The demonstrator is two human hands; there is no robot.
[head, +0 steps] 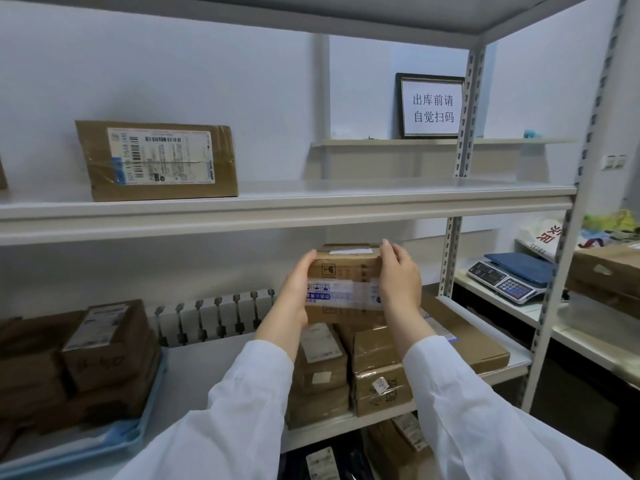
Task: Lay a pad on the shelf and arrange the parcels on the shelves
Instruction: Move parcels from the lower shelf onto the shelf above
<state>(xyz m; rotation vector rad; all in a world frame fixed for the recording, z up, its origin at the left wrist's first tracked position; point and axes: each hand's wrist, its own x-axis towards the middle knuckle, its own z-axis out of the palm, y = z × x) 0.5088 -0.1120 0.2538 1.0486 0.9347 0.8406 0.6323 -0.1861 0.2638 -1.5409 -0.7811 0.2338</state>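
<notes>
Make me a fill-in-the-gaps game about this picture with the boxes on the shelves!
The left hand and the right hand grip the taped parcel: that makes ____ hands.
The pad under the stacked parcels is coloured ____.
The labelled parcel lies on the shelf ____ the hands.
The scale stands on the ____ side.
Missing words: two, blue, above, right.

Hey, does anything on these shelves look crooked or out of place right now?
Only mildly. The flat box at the right end of the middle shelf lies skewed to the front edge. The labelled parcel on the upper shelf stands tilted, seemingly leaning back against the wall. Nothing looks damaged.
</notes>
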